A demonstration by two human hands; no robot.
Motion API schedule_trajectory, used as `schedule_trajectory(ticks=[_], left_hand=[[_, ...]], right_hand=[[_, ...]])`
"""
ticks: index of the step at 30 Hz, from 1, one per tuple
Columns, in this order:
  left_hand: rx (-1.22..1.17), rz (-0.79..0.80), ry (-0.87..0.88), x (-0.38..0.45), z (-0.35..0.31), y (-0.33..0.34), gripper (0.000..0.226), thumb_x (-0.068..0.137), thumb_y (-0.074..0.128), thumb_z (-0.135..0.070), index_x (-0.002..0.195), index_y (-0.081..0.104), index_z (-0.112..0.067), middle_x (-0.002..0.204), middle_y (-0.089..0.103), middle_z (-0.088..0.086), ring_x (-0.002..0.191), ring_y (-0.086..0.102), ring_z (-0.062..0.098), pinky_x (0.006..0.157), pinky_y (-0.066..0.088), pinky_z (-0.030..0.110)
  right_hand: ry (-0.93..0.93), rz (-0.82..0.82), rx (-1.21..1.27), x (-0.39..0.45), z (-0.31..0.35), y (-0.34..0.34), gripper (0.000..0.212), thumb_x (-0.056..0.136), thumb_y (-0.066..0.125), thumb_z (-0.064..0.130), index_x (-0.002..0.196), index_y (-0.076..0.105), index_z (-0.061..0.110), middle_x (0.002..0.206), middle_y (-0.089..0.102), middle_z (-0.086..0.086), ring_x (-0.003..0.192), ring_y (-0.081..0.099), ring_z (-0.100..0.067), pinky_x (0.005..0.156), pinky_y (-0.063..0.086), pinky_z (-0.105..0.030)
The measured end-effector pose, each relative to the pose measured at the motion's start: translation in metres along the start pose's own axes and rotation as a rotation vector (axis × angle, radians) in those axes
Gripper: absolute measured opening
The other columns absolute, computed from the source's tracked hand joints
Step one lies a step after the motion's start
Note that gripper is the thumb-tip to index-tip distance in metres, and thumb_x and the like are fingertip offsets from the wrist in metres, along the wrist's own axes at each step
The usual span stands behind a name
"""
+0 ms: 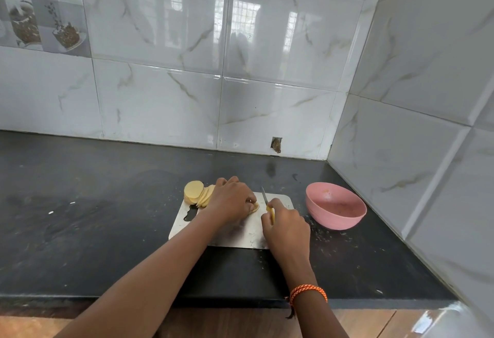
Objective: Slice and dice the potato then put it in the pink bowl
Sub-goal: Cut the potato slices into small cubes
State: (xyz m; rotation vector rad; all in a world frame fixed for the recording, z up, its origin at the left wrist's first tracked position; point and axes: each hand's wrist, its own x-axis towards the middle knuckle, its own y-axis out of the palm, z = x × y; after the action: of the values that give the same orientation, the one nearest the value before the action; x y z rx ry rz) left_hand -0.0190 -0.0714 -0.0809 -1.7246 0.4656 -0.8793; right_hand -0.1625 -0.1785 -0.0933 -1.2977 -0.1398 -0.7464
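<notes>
Left hand (232, 200) pinning potato slices (255, 207) on steel cutting board (240, 233); right hand (284, 224) gripping yellow-handled knife (265, 198). Sliced potato stack (197, 193) at board's far-left corner; pink bowl (335, 209) sitting right of board.

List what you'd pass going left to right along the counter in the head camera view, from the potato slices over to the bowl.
Fanned potato slices → left hand holding down a potato piece → knife → right hand gripping its yellow handle → pink bowl, all but the bowl over the metal cutting board.
</notes>
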Motion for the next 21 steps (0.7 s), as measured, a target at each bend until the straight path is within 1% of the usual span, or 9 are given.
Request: schedule_trajectory(ticks=[3,6,9,12,15,16,18,19,21], left_hand=[[0.006,-0.056,-0.039,0.009,-0.004,0.003,0.023,0.1,0.063,-0.035,0.119,0.076,-0.037,0.119,0.068,-0.012,0.12,0.052,0.016,0.103,0.034,0.041],[-0.032,-0.13,-0.061,0.016,-0.004,0.003,0.018,0.097,0.066,-0.026,0.111,0.074,-0.034,0.108,0.068,-0.011,0.112,0.056,0.015,0.101,0.035,0.037],[-0.101,-0.195,-0.056,0.013,0.0,0.002,0.012,0.096,0.068,-0.026,0.104,0.072,-0.035,0.099,0.069,-0.014,0.104,0.058,0.013,0.1,0.04,0.036],[-0.127,-0.184,0.021,0.002,0.002,0.006,0.01,0.094,0.072,-0.04,0.104,0.071,-0.036,0.09,0.068,-0.017,0.096,0.054,0.009,0.099,0.043,0.038],[-0.194,-0.129,0.081,-0.01,0.004,0.011,0.034,0.087,0.065,-0.069,0.103,0.071,-0.04,0.082,0.066,-0.021,0.092,0.049,0.005,0.09,0.04,0.034],[-0.255,-0.159,0.081,-0.013,0.006,0.011,0.032,0.09,0.062,-0.068,0.101,0.072,-0.04,0.083,0.066,-0.022,0.091,0.049,0.004,0.088,0.04,0.034],[-0.3,-0.227,0.065,-0.013,0.013,0.011,0.013,0.1,0.062,-0.048,0.1,0.072,-0.04,0.091,0.067,-0.025,0.095,0.05,0.004,0.088,0.04,0.036],[-0.283,-0.234,0.056,-0.014,0.017,0.012,0.011,0.102,0.064,-0.038,0.102,0.074,-0.041,0.097,0.068,-0.026,0.099,0.05,0.005,0.09,0.04,0.036],[-0.262,-0.188,0.059,-0.016,0.019,0.014,0.017,0.101,0.068,-0.031,0.112,0.077,-0.041,0.112,0.071,-0.025,0.11,0.051,0.006,0.095,0.039,0.035]], right_hand=[[0.005,0.0,0.01,0.0,-0.001,-0.001,0.026,0.098,0.045,0.034,0.119,0.059,0.028,0.096,0.072,-0.006,0.088,0.067,-0.03,0.072,0.054,-0.041],[0.017,-0.001,0.011,0.001,-0.002,-0.001,0.025,0.098,0.045,0.033,0.117,0.059,0.027,0.095,0.071,-0.006,0.087,0.067,-0.03,0.071,0.053,-0.04],[0.039,-0.015,0.025,0.001,-0.002,-0.002,0.024,0.098,0.046,0.032,0.118,0.06,0.027,0.096,0.072,-0.006,0.086,0.068,-0.029,0.072,0.055,-0.04],[0.056,-0.028,0.041,0.003,-0.003,-0.003,0.024,0.098,0.047,0.032,0.118,0.06,0.027,0.096,0.073,-0.005,0.087,0.068,-0.029,0.072,0.054,-0.039],[0.057,-0.025,0.042,0.003,-0.004,-0.003,0.023,0.098,0.049,0.032,0.117,0.06,0.026,0.097,0.072,-0.006,0.089,0.067,-0.03,0.072,0.051,-0.04],[0.06,-0.03,0.044,0.002,-0.004,-0.004,0.023,0.098,0.049,0.032,0.116,0.06,0.026,0.096,0.072,-0.006,0.089,0.067,-0.03,0.071,0.05,-0.04],[0.071,-0.041,0.054,0.002,-0.005,-0.004,0.023,0.099,0.048,0.032,0.117,0.06,0.026,0.094,0.072,-0.005,0.086,0.066,-0.029,0.068,0.046,-0.038],[0.076,-0.043,0.058,0.002,-0.005,-0.005,0.023,0.099,0.048,0.032,0.118,0.06,0.027,0.094,0.072,-0.005,0.085,0.065,-0.027,0.066,0.043,-0.037],[0.077,-0.041,0.064,0.001,-0.006,-0.006,0.024,0.1,0.049,0.033,0.121,0.06,0.028,0.094,0.072,-0.005,0.085,0.065,-0.027,0.065,0.039,-0.035]])
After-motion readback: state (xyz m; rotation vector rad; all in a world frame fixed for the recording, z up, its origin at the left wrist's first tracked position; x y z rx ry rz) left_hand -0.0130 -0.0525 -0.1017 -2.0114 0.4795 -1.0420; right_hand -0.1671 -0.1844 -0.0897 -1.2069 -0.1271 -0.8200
